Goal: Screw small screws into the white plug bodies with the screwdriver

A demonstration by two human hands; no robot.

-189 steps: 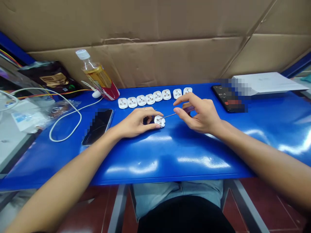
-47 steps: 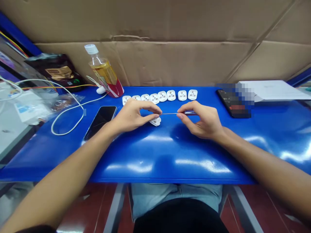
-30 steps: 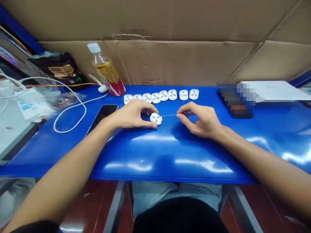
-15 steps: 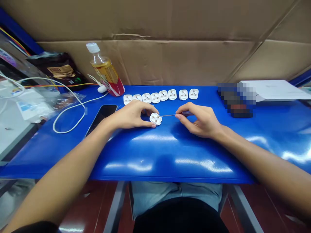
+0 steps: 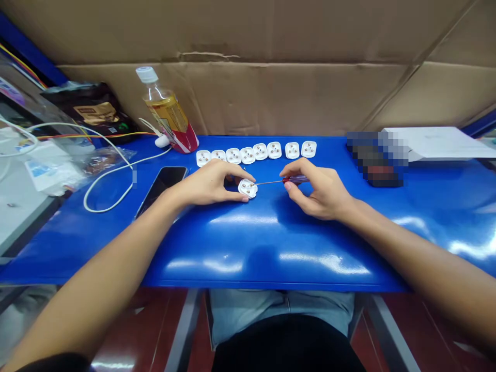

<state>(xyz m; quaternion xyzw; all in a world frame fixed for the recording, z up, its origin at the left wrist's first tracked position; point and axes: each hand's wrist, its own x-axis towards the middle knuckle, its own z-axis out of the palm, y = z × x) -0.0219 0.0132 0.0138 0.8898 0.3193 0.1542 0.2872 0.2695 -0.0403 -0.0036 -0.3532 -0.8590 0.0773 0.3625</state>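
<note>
My left hand [image 5: 213, 183] grips a small white plug housing [image 5: 248, 189] with metal contacts inside, thumb at its near edge and fingers behind it. From the right, my right hand [image 5: 320, 190] holds a screwdriver [image 5: 296, 179] with a red and purple handle. Its thin shaft points left, and the tip meets a metal part in the housing. The thumb and forefinger of that hand are parted around the handle. Behind my hands, several similar white plug housings [image 5: 274, 150] stand in a row, open sides up; my left hand partly covers the leftmost ones.
A drink bottle [image 5: 172, 116] stands at the back left, near a white cable [image 5: 104, 210] and a phone [image 5: 160, 186]. At the right lie a white box [image 5: 437, 142] and a blurred dark object [image 5: 375, 160]. A cardboard wall [image 5: 271, 98] closes off the blue table's [image 5: 251, 248] back.
My right thumb and forefinger have loosened and spread around the screwdriver, so more of its handle shows. The housing stays in my left hand.
</note>
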